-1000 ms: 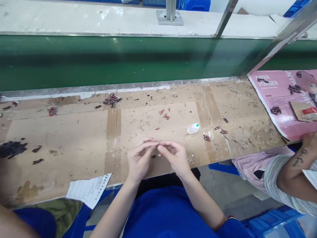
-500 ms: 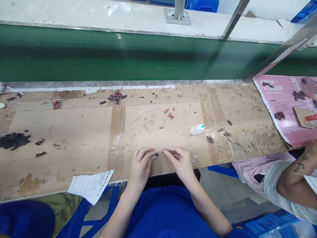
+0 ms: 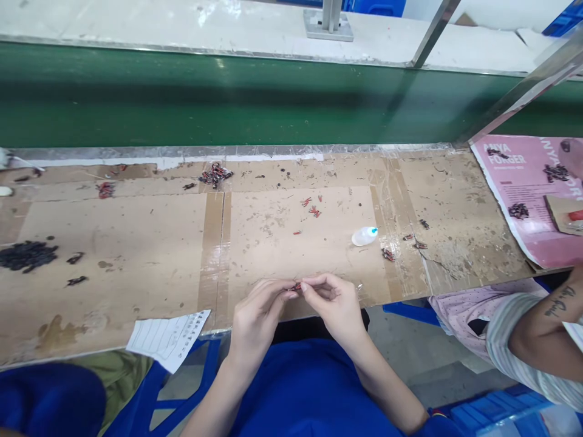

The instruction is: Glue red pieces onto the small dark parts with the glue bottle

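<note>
Near the front edge of the cardboard-covered bench, my two hands meet fingertip to fingertip. My left hand pinches a small black part, mostly hidden by the fingers. Between the thumb and forefinger of my right hand is a small red part, touching or joined to the black one; I cannot tell which. Beyond my hands lie several small red pieces and one single red piece. A white squeeze bottle with a blue tip lies on its side to the right.
A heap of black parts lies at the left. Red-and-black pieces are piled toward the back. A paper sheet overhangs the front edge. At right are a pink poster and another person's arm. A green panel borders the bench.
My hands have come together, closing the small gap between the black part and the red part. The things on the bench have stayed in place.
</note>
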`<state>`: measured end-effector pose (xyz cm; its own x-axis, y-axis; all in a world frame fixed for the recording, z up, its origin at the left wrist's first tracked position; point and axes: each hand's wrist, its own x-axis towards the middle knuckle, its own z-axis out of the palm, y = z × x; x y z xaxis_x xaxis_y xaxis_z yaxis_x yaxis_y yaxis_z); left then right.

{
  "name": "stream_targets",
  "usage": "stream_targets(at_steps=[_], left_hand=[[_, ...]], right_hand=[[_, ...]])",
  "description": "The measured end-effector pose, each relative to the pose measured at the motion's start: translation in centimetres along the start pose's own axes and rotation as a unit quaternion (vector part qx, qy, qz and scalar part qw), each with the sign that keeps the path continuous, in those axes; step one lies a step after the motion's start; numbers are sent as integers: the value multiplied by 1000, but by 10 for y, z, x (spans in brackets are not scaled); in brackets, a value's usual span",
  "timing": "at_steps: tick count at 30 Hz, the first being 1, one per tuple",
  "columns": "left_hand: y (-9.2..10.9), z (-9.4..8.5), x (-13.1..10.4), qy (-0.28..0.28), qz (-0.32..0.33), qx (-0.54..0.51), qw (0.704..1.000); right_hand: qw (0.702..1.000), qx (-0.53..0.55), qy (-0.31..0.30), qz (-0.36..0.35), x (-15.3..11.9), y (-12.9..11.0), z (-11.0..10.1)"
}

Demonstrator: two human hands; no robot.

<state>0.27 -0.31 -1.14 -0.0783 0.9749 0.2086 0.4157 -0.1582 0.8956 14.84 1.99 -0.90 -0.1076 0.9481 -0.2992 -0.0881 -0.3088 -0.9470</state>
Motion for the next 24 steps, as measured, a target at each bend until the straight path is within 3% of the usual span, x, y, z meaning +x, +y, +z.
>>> stream_targets(at_steps=[6, 12, 17, 24], left_hand=[[3, 4, 0, 10, -71, -71, 995], [20, 5, 6, -3, -180, -152, 972], [27, 7, 8, 6, -186, -150, 971], [26, 7, 4, -44, -152, -97, 983]], right_hand=[[997, -20, 4, -81, -4, -4, 1], [981, -76, 21, -177, -3, -10, -4], [985, -43, -2, -166, -2, -13, -9], [987, -68, -13, -144, -5, -20, -16]])
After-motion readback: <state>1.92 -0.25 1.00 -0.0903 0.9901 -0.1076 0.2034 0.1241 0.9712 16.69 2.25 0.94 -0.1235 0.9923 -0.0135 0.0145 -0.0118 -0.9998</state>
